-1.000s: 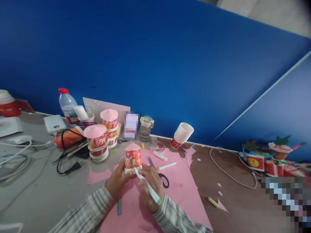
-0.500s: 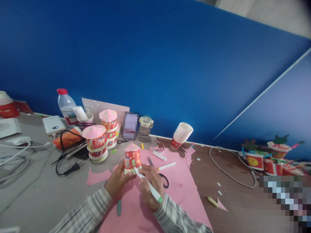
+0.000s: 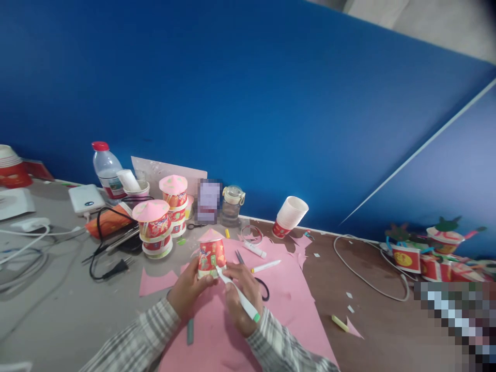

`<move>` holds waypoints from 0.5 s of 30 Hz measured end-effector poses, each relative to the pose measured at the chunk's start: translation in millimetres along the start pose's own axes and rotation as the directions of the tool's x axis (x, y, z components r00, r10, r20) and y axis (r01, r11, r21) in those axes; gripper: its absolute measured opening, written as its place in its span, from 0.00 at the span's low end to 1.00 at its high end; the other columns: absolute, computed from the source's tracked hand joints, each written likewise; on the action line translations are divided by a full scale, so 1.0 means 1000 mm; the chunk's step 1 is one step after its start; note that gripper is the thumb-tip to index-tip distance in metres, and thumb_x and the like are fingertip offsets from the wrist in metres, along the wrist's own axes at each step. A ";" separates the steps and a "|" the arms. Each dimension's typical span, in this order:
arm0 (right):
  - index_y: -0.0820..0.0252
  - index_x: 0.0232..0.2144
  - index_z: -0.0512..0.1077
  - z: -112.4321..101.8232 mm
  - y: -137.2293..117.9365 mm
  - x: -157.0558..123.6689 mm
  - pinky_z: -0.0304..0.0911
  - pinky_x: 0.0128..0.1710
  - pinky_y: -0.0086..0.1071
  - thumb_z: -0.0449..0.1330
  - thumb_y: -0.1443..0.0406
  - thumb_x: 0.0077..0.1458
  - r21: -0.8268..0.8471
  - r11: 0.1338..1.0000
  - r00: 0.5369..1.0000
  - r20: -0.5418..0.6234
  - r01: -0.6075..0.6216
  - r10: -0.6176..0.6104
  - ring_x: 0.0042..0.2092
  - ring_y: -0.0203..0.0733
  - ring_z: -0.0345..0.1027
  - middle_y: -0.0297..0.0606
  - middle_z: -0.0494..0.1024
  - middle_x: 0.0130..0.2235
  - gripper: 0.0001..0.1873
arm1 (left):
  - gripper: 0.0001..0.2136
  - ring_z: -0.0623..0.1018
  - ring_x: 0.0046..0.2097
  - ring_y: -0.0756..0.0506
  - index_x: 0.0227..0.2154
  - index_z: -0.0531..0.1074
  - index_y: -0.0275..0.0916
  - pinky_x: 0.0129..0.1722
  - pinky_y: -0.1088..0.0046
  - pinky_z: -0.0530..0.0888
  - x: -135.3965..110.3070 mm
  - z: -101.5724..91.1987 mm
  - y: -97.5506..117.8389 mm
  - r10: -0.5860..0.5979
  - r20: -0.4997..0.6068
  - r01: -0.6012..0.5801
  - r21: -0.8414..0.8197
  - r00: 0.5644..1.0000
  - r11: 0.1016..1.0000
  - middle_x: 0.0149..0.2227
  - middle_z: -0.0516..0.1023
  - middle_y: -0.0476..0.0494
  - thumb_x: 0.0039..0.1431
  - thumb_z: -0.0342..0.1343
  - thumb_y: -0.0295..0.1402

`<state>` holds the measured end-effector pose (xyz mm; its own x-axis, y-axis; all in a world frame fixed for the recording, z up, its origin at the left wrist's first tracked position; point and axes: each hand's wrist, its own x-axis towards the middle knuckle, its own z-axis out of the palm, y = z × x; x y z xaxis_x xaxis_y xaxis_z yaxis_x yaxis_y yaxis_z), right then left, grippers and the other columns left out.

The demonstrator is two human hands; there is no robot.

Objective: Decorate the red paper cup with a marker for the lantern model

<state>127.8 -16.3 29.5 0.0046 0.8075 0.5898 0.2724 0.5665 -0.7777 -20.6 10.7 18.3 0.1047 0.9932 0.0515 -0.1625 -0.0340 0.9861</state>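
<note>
Left hand is curled round the bottom of the red cup, which stands upright with a pink cone on top, on the pink paper. Right hand pinches a white pen, its tip touching the cup's lower side at 11 o'clock and its green end at 5. The cup's at 1 o'clock from the left hand. Back at 10 o'clock a white cup holds a white roll. Can't tell what's in the glass jar.
</note>
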 end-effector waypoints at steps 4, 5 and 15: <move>0.50 0.34 0.76 0.001 0.000 0.000 0.71 0.40 0.41 0.56 0.69 0.46 -0.040 0.997 0.998 0.009 0.063 -0.063 0.40 0.50 0.74 0.36 0.81 0.33 0.14 | 0.17 0.73 0.28 0.38 0.33 0.68 0.38 0.26 0.61 0.72 -0.001 -0.001 0.000 0.045 -0.004 -0.045 0.060 0.999 0.997 0.27 0.75 0.42 0.36 0.57 0.37; 0.50 0.34 0.76 0.001 0.000 0.000 0.71 0.39 0.40 0.56 0.70 0.46 -0.052 0.996 0.997 0.001 0.071 -0.071 0.40 0.50 0.74 0.36 0.81 0.33 0.14 | 0.18 0.73 0.29 0.37 0.34 0.67 0.39 0.26 0.61 0.72 -0.001 -0.002 -0.002 0.040 0.003 -0.041 0.049 0.999 0.998 0.28 0.75 0.41 0.36 0.57 0.37; 0.56 0.32 0.75 0.001 -0.002 0.002 0.73 0.35 0.36 0.55 0.69 0.48 -0.114 0.985 0.992 -0.013 0.126 -0.129 0.36 0.47 0.75 0.38 0.81 0.32 0.10 | 0.19 0.73 0.30 0.37 0.35 0.67 0.39 0.27 0.60 0.72 0.001 -0.002 -0.005 0.022 0.017 -0.023 0.029 1.000 0.999 0.29 0.75 0.41 0.36 0.57 0.37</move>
<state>126.3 -15.8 32.4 -0.0177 0.7257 0.6877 0.3787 0.6415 -0.6672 -22.2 11.6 13.0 0.1177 0.9901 0.0763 -0.1369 -0.0599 0.9888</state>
